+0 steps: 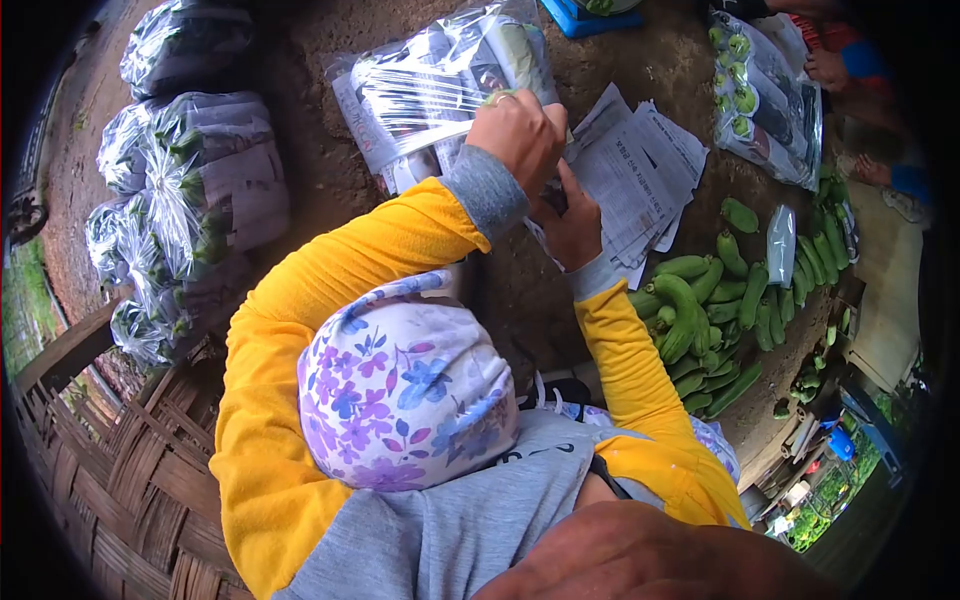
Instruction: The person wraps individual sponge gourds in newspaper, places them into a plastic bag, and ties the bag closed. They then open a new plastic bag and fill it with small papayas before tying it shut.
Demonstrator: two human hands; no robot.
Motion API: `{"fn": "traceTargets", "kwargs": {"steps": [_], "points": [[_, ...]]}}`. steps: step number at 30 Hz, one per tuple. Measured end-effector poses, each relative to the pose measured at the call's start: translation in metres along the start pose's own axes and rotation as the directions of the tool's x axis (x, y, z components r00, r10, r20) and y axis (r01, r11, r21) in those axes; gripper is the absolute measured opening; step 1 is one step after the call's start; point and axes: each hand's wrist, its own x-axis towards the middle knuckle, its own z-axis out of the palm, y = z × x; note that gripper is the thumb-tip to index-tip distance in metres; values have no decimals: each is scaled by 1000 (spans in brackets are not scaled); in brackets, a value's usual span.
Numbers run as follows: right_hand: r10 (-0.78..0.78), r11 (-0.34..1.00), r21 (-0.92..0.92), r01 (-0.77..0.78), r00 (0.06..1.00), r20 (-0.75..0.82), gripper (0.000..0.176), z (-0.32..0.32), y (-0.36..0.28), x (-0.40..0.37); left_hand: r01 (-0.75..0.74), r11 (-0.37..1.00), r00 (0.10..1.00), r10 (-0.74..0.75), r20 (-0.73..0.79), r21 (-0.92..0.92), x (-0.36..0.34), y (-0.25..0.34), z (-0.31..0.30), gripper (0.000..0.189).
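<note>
A clear plastic bag (430, 85) filled with newspaper-wrapped bundles lies in front of me. My left hand (515, 140) is closed on the bag's near right edge, where a bit of pale green shows by the fingers. Close below it, my right hand (575, 225) has its thumb raised and its fingers bent in toward the left hand. Those fingers are in shadow, and I cannot tell what they hold. Loose newspaper sheets (640, 165) lie spread just right of both hands.
Filled clear bags (190, 190) are stacked at left beside woven matting (130, 470). Long green vegetables (685, 315) lie heaped at right. Beyond them is another packed bag (765, 100), near another person's hand (828, 70). Something blue (590, 18) stands at the top edge.
</note>
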Motion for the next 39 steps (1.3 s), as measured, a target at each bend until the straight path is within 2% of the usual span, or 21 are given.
{"fn": "traceTargets", "kwargs": {"steps": [4,7,9,10,14,16,17,20,22,23,25,27,28,29,30,31,33,35,38,39], "points": [[193,947,251,-199,980,48,53,0,-2,0,9,1000,999,-8,-31,28,-1,7,3,14],[278,733,610,-301,951,136,50,6,9,5,-2,1000,999,3,-48,22,1,10,9,16],[309,638,681,-359,930,201,48,1,5,9,-18,1000,999,18,-51,3,-2,10,11,18],[320,586,712,-387,918,236,47,-3,2,11,-27,1000,998,27,-56,-10,-2,10,12,18],[246,717,644,-266,961,123,46,-2,4,16,-50,998,997,47,-58,-46,0,3,12,21],[203,773,611,-171,979,18,46,11,5,13,-102,982,973,64,-220,-162,-2,-9,19,22],[206,751,637,-175,978,25,45,13,4,14,-131,968,953,63,-295,-215,-3,-15,22,23],[211,693,697,-185,976,50,44,14,-7,23,80,884,952,-204,-227,-460,-2,-29,25,25],[191,684,707,-182,979,67,44,11,-9,38,59,888,943,-200,-267,-456,1,-35,28,24],[185,733,659,-168,982,45,44,12,-9,46,27,896,942,-172,-290,-443,3,-37,26,23],[130,884,447,-139,990,51,46,5,-14,68,-48,903,935,-110,-336,-427,7,-42,24,21],[105,954,275,-119,992,66,50,1,-17,87,-21,889,936,-143,-321,-457,13,-49,30,23],[43,989,137,-50,998,52,51,-3,-10,97,-12,886,934,-156,-322,-464,20,-52,34,23],[-15,1000,-7,16,999,47,52,-7,-6,105,81,863,914,-264,-308,-499,24,-55,35,25],[-71,985,-152,79,996,52,53,-9,-4,109,139,838,921,-305,-241,-527,27,-59,28,29],[-8,990,-136,21,996,93,59,-10,-4,109,137,849,933,-284,-222,-511,29,-59,19,31],[23,985,169,-39,995,93,63,-6,1,92,106,864,947,-238,-214,-492,30,-60,16,35],[4,870,492,-44,997,82,66,1,20,68,55,878,950,-193,-245,-475,33,-66,21,38],[58,833,548,-70,998,39,64,20,41,16,67,857,939,-228,-259,-511,28,-64,20,32],[119,815,568,-113,993,27,64,21,42,14,46,870,930,-217,-298,-491,27,-63,23,30]]}}
